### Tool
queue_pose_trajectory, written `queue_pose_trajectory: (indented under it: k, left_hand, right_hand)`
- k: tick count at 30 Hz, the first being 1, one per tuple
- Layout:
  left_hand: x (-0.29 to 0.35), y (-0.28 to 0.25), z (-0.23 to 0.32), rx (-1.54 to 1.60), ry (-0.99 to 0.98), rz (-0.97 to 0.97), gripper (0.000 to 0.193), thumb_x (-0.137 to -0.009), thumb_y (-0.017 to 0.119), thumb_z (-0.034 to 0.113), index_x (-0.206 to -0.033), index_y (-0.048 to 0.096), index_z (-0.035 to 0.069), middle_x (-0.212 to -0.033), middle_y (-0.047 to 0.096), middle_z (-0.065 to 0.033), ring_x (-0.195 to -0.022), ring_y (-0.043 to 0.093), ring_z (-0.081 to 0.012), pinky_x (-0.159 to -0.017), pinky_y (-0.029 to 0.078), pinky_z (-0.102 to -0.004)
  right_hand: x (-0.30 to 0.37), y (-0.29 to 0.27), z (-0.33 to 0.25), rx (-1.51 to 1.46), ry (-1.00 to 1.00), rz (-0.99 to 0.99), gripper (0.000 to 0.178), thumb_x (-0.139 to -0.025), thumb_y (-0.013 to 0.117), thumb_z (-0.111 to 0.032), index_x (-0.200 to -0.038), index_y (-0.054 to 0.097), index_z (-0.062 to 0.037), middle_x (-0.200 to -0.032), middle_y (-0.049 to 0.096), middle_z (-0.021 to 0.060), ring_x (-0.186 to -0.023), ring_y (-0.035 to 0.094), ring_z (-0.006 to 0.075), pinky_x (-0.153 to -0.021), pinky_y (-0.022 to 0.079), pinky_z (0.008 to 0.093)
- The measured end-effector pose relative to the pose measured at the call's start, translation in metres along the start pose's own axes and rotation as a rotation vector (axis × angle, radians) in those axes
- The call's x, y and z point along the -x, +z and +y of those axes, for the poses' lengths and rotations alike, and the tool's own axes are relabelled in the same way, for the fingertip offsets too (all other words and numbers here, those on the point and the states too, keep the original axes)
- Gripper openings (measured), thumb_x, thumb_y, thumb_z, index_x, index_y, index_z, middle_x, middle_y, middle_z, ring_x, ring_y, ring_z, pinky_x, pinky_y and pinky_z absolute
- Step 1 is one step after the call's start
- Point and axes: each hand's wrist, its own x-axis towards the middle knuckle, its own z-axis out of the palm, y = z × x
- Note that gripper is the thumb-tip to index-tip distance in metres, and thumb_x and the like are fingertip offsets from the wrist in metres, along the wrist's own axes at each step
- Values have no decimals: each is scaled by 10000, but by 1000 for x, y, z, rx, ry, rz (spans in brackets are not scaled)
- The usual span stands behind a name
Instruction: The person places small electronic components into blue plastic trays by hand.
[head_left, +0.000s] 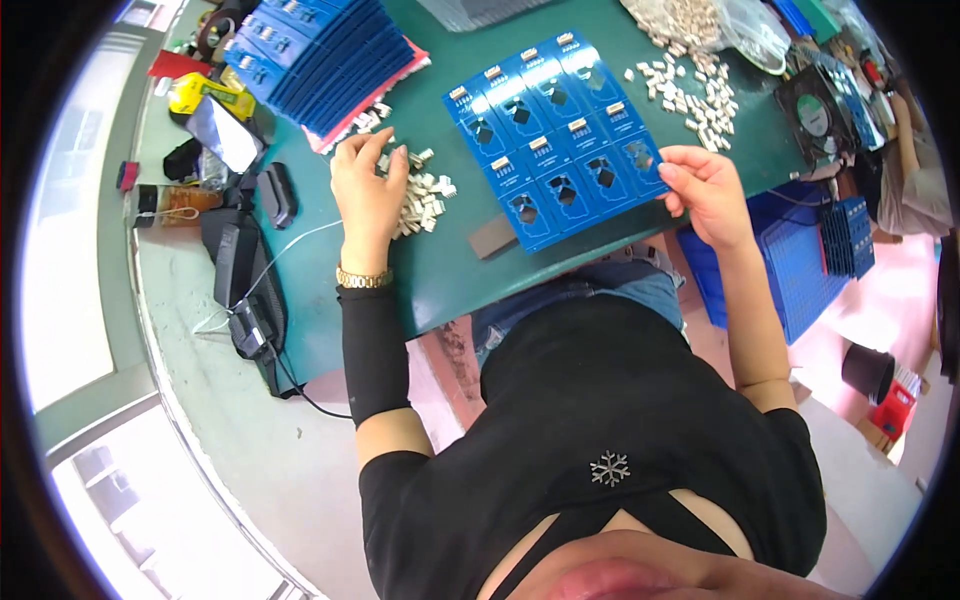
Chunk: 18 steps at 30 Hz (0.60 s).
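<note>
A blue panel of circuit boards point(549, 155), several joined in rows with pale connectors and dark cut-outs, is tilted over the green table. My right hand point(708, 192) pinches its lower right edge between thumb and fingers. My left hand point(368, 190) is over a small heap of white connectors point(424, 207) left of the panel. Its fingers curl downward with the thumb apart from them, and nothing shows between them. A brown block point(491, 238) lies partly under the panel's near left corner.
Stacked blue panels point(330, 70) stand on pink foam at the far left. More white connectors point(700, 100) spread at the far right beside a clear bag point(752, 38). A black case point(277, 195), a phone point(223, 134) and a cable line the left edge. Blue crates point(800, 270) stand at right.
</note>
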Motion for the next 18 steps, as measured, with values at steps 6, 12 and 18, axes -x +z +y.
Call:
queue_pose_trajectory:
  k: [6,12,18]
  left_hand:
    - [3,-4,-35,116,-56,24,430,-859,696,233,-1217,625,5,-1308,535,-225,-1198,531,-378,-998,446,-420]
    - [7,4,-28,147,-40,-64,449,-873,701,323,-1175,636,-3,-1332,521,-224,-1181,522,-424,-995,433,-462]
    - [1,3,-26,211,-27,-85,476,-907,628,426,-1162,651,25,-1292,539,-200,-1174,518,-394,-1009,388,-486]
  right_hand:
    - [-65,44,-77,-76,-204,-142,254,-915,675,-105,-1122,647,40,-817,675,36,-544,474,24,-468,352,171]
    - [-176,129,-111,179,-408,-96,235,-907,663,-185,-1072,700,-21,-829,691,32,-602,479,39,-500,346,216]
    - [-278,193,-107,307,-329,-128,198,-916,661,-185,-1050,709,-48,-822,690,34,-613,465,51,-505,329,222]
